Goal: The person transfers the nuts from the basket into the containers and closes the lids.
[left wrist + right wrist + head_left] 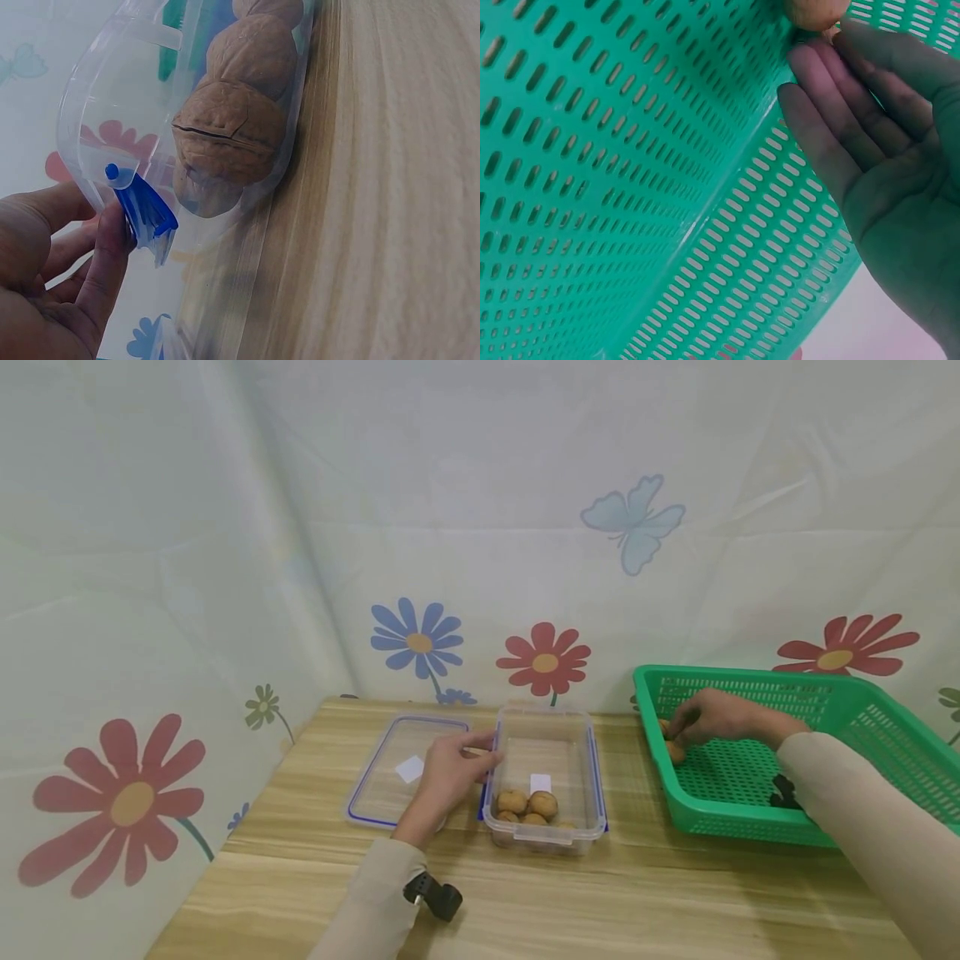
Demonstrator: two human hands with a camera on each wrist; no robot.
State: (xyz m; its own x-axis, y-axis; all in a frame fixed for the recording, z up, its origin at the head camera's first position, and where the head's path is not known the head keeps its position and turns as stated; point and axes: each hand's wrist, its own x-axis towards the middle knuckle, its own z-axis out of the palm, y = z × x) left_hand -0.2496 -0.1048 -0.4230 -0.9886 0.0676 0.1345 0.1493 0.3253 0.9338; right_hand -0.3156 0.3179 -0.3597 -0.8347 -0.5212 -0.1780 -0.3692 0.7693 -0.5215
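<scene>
A clear plastic food box (545, 835) stands on the table with several walnuts (543, 805) gathered at its near end. My left hand (453, 770) holds its left side, thumb and fingers pinching the rim beside a blue latch (146, 210) in the left wrist view. Inside a green basket (678, 806), at its left wall, my right hand (716, 717) reaches down to a walnut (675, 752). In the right wrist view its fingers are loosely extended, with the fingertips right beside a walnut (817, 10) partly cut off by the frame.
A clear lid (382, 777) with a blue seal and a white label lies flat on the left of the box. The wood-patterned table (525, 910) meets a flower-printed curtain (480, 568) at the back and left.
</scene>
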